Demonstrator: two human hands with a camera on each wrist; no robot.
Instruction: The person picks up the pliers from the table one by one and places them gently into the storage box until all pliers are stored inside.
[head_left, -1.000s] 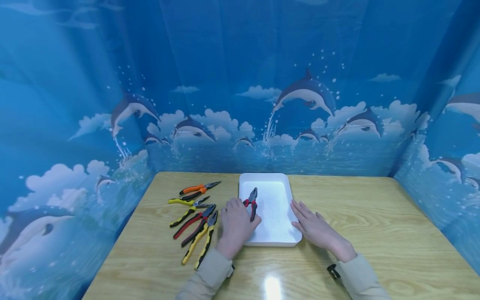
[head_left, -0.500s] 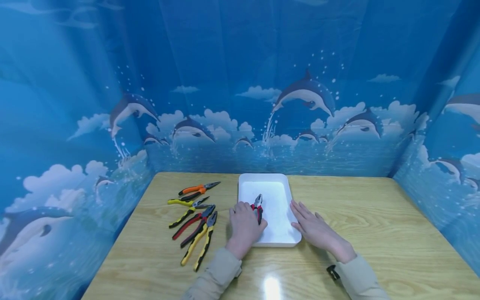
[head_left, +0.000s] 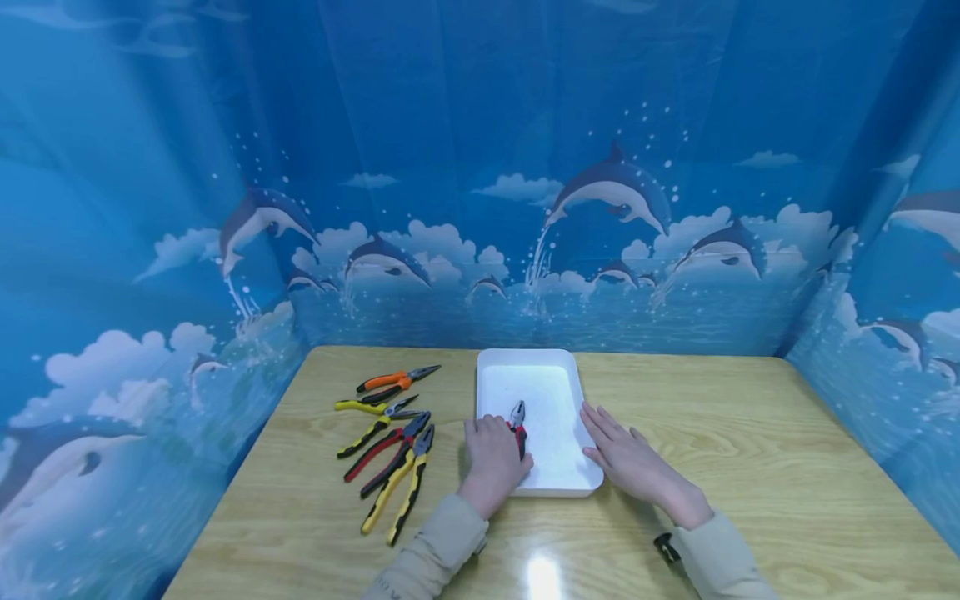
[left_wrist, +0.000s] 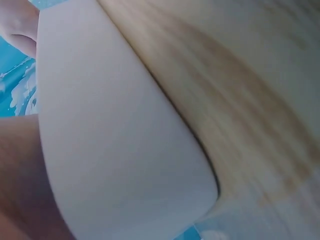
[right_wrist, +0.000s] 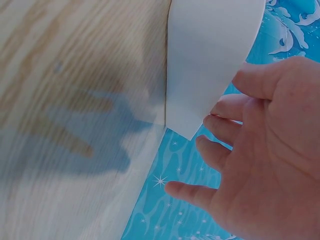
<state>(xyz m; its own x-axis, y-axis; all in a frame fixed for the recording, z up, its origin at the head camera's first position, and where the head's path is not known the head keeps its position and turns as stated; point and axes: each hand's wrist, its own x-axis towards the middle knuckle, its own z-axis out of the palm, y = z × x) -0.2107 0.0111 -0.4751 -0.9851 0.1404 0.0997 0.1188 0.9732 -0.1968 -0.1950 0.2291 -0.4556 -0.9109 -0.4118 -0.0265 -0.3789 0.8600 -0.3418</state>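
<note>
In the head view my left hand grips a pair of pliers with red and black handles, low inside the white rectangular tray. The pliers' grey head points away from me; the hand covers part of the handles. Whether they touch the tray's floor cannot be seen. My right hand lies along the tray's right rim with its fingers extended and fingertips at the edge. The right wrist view shows these fingers spread beside the tray's outer wall. The left wrist view shows mostly tray wall, with the pliers hidden.
Left of the tray lie several more pliers: an orange and black pair, a yellow-green and black pair, a larger red and black pair and a yellow and black pair. A dolphin-print curtain borders the wooden table.
My left hand has carried the red and black pliers rightward and toward me within the tray, slightly lower in the view. My right hand keeps its place at the rim.
</note>
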